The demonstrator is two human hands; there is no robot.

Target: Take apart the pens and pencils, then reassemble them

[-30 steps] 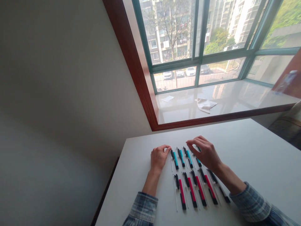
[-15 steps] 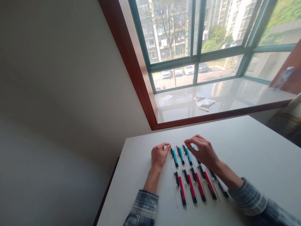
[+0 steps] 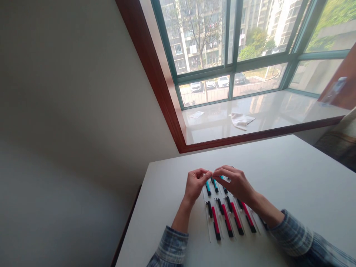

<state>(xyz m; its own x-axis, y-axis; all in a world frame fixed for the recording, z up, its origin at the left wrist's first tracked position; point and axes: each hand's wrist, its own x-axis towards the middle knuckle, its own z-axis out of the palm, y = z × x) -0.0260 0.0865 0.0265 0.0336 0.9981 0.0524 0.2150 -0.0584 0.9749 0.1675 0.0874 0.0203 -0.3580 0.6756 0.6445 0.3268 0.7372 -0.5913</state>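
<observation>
My left hand (image 3: 195,184) is closed in a pinch above the top row of pen parts. Its fingertips meet those of my right hand (image 3: 233,181), whose thumb and fingers are also pinched. Whatever is between the fingertips is too small to make out. Under the hands lie blue pen barrels (image 3: 208,188) with black grips, partly covered. Nearer to me runs a row of red pen barrels (image 3: 216,222), with black clipped pen tops (image 3: 209,209) and thin clear refills (image 3: 208,227) beside them. My right wrist hides the right end of the rows.
The pen parts lie on a white table (image 3: 167,193) against the wall. Behind it, a windowsill (image 3: 267,111) holds a crumpled white cloth (image 3: 241,121) and a paper slip (image 3: 197,115). Some fabric (image 3: 338,142) shows at the right edge.
My left hand has moved right from the left end of the blue row. My right hand has shifted slightly left, and the fingertips of both hands now meet.
</observation>
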